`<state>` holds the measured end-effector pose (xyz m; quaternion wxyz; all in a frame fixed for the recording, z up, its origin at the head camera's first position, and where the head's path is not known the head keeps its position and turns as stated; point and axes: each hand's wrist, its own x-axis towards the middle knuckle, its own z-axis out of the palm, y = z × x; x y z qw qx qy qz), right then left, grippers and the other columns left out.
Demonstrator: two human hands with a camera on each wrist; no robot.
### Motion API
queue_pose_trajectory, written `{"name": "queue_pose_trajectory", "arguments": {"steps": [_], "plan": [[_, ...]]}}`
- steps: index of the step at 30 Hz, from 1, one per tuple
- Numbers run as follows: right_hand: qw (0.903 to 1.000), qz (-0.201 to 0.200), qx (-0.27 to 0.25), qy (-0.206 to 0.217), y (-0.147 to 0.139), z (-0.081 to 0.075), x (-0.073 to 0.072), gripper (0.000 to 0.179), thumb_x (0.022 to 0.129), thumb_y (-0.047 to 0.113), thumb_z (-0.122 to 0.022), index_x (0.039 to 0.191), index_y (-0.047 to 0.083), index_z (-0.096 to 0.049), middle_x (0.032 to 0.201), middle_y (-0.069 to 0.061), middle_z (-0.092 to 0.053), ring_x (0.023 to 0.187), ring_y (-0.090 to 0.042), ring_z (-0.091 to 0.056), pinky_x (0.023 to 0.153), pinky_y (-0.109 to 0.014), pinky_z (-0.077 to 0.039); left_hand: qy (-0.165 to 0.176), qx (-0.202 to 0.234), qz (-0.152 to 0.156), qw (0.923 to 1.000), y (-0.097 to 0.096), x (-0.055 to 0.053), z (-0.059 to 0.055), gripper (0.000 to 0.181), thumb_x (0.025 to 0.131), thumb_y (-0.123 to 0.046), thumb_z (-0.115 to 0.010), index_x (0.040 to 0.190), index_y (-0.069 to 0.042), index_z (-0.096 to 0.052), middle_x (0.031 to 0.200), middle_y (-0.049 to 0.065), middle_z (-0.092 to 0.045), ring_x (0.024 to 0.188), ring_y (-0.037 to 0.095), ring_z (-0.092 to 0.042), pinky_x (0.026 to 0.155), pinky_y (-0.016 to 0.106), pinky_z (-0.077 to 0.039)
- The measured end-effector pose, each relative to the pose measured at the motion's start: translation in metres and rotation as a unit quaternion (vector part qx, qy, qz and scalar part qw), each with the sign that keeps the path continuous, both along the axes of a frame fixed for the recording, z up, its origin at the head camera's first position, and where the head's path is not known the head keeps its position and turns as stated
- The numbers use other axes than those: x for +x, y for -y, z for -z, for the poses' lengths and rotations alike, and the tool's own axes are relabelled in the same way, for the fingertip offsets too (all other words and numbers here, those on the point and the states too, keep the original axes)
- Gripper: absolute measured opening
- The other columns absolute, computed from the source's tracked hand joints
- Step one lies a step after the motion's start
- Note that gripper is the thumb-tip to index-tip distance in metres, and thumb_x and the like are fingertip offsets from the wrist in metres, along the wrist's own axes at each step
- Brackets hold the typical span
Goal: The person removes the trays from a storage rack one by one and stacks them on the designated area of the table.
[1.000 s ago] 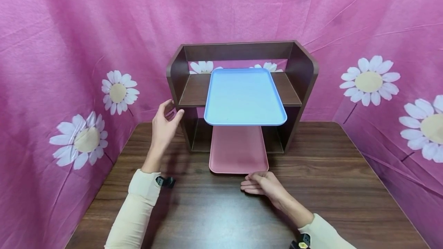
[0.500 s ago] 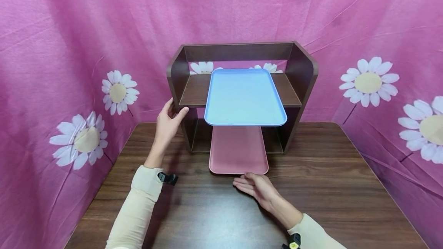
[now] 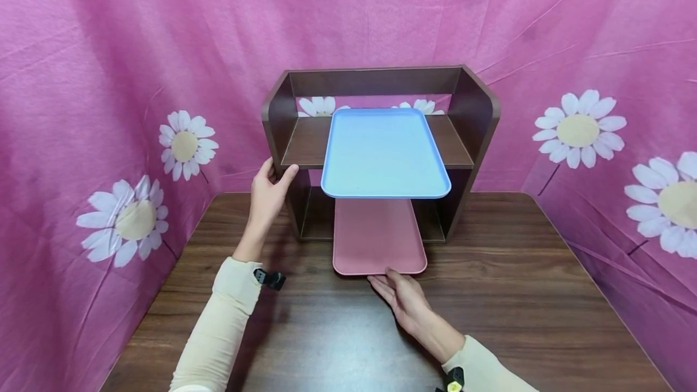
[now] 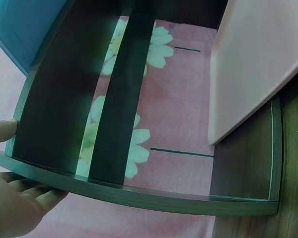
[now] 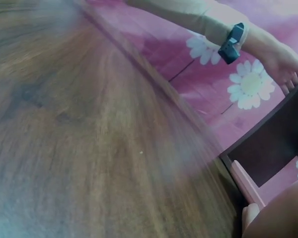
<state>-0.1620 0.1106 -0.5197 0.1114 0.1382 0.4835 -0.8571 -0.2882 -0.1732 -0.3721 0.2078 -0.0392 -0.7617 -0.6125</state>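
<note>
A dark brown two-level shelf stands at the back of the table. My left hand grips its left side panel, thumb at the front edge; in the left wrist view the fingers lie along the panel's outer face. On the upper level a light blue tray juts out over the front. Below it, a pink tray sticks out of the lower level. My right hand pinches its front rim right of the middle, thumb on top and fingers beneath. The tray's rear part is hidden under the blue one.
Wood-grain table extends in front of the shelf and to both sides. A pink cloth with large daisies hangs behind and at the sides. Each wrist wears a small black device, such as the left one.
My left hand has closed in from beside the shelf onto its side panel. My right hand has slid left along the pink tray's front and taken its rim; the tray has shifted slightly right.
</note>
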Motion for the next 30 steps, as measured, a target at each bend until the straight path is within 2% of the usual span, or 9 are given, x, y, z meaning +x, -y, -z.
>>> {"name": "queue_pose_trajectory", "arguments": {"steps": [7, 12, 15, 17, 19, 22, 24, 27, 30], "plan": [[0.9986, 0.052, 0.000, 0.008, -0.001, 0.000, -0.002, 0.049, 0.113, 0.008, -0.042, 0.149, -0.017, -0.019, 0.151, -0.039, -0.036, 0.126, -0.029, -0.062, 0.107, -0.032, -0.057, 0.006, 0.004, -0.001, 1.0000, 0.000, 0.000, 0.000, 0.057, 0.101, -0.028, -0.077, 0.148, -0.002, -0.058, 0.134, 0.021, -0.070, 0.120, 0.025, -0.066, 0.099, 0.025, -0.054], [0.9969, 0.078, 0.008, 0.000, -0.002, -0.003, -0.003, 0.033, 0.113, 0.009, -0.045, 0.138, -0.007, -0.029, 0.129, -0.022, -0.054, 0.107, -0.017, -0.069, 0.101, -0.028, -0.060, 0.004, 0.011, -0.002, 0.9999, -0.001, -0.001, 0.000, 0.057, 0.100, -0.027, -0.077, 0.148, -0.002, -0.058, 0.133, 0.021, -0.070, 0.119, 0.023, -0.065, 0.102, 0.027, -0.054], [0.9957, 0.092, 0.004, -0.014, -0.002, -0.004, -0.003, 0.030, 0.113, 0.009, -0.046, 0.137, -0.002, -0.034, 0.119, -0.011, -0.061, 0.104, -0.012, -0.070, 0.101, -0.029, -0.060, 0.005, 0.017, -0.001, 0.9998, -0.001, -0.001, 0.000, 0.058, 0.100, -0.025, -0.077, 0.149, -0.001, -0.057, 0.135, 0.023, -0.068, 0.121, 0.024, -0.065, 0.107, 0.033, -0.054], [0.9950, 0.097, 0.003, -0.022, -0.003, -0.003, -0.004, 0.031, 0.114, 0.009, -0.045, 0.141, -0.002, -0.034, 0.125, -0.012, -0.063, 0.111, -0.013, -0.069, 0.105, -0.032, -0.059, 0.003, 0.020, 0.001, 0.9998, -0.001, -0.001, -0.001, 0.058, 0.101, -0.024, -0.077, 0.149, 0.000, -0.056, 0.137, 0.023, -0.067, 0.124, 0.026, -0.064, 0.111, 0.037, -0.053], [0.9945, 0.100, -0.008, -0.029, -0.003, -0.004, -0.005, 0.038, 0.114, 0.008, -0.042, 0.148, -0.004, -0.030, 0.141, -0.022, -0.058, 0.128, -0.024, -0.065, 0.111, -0.035, -0.055, 0.001, 0.024, 0.003, 0.9997, 0.000, -0.001, -0.001, 0.059, 0.100, -0.024, -0.077, 0.149, 0.001, -0.056, 0.138, 0.024, -0.066, 0.127, 0.027, -0.063, 0.114, 0.041, -0.051], [0.9934, 0.101, -0.036, -0.040, -0.005, -0.006, -0.006, 0.050, 0.114, 0.006, -0.036, 0.158, -0.008, -0.016, 0.164, -0.031, -0.034, 0.151, -0.037, -0.043, 0.120, -0.040, -0.045, -0.001, 0.025, 0.007, 0.9997, 0.000, -0.002, 0.000, 0.060, 0.100, -0.025, -0.077, 0.149, 0.002, -0.056, 0.140, 0.024, -0.065, 0.130, 0.028, -0.062, 0.118, 0.042, -0.049], [0.9915, 0.107, -0.058, -0.046, -0.006, -0.008, -0.007, 0.054, 0.114, 0.005, -0.035, 0.161, -0.009, -0.010, 0.169, -0.033, -0.025, 0.155, -0.041, -0.031, 0.121, -0.042, -0.041, 0.001, 0.027, 0.010, 0.9996, 0.000, -0.002, 0.000, 0.060, 0.100, -0.026, -0.077, 0.149, 0.002, -0.055, 0.140, 0.024, -0.065, 0.132, 0.028, -0.061, 0.119, 0.042, -0.048], [0.9889, 0.123, -0.069, -0.048, -0.008, -0.010, -0.008, 0.049, 0.114, 0.007, -0.037, 0.157, -0.007, -0.018, 0.161, -0.031, -0.034, 0.149, -0.036, -0.044, 0.119, -0.041, -0.045, 0.005, 0.028, 0.012, 0.9995, 0.000, -0.001, -0.001, 0.061, 0.101, -0.026, -0.077, 0.150, 0.002, -0.055, 0.142, 0.024, -0.064, 0.133, 0.029, -0.060, 0.120, 0.041, -0.046], [0.9868, 0.138, -0.070, -0.048, -0.009, -0.011, -0.008, 0.038, 0.115, 0.011, -0.042, 0.148, -0.001, -0.029, 0.144, -0.021, -0.052, 0.132, -0.025, -0.062, 0.112, -0.039, -0.053, 0.002, 0.029, 0.011, 0.9995, 0.000, -0.001, -0.001, 0.061, 0.101, -0.026, -0.076, 0.150, 0.003, -0.054, 0.143, 0.025, -0.063, 0.133, 0.030, -0.060, 0.121, 0.042, -0.046]]}}
